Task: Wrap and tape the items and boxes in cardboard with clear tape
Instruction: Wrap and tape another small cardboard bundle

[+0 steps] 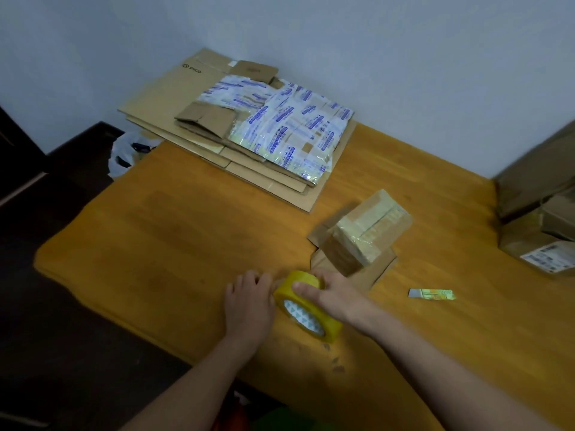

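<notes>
A yellowish roll of clear tape stands on edge near the front of the wooden table. My right hand grips the roll from the right, thumb across its top. My left hand rests beside the roll on its left, fingers curled down at the tape's edge. Just beyond the roll a small parcel, wrapped in cardboard and taped over, sits on a flat cardboard piece.
A stack of flattened cardboard boxes, some covered in printed tape, lies at the back of the table. A small cutter blade lies to the right. Cardboard boxes stand at the far right. A plastic bag hangs off the left edge.
</notes>
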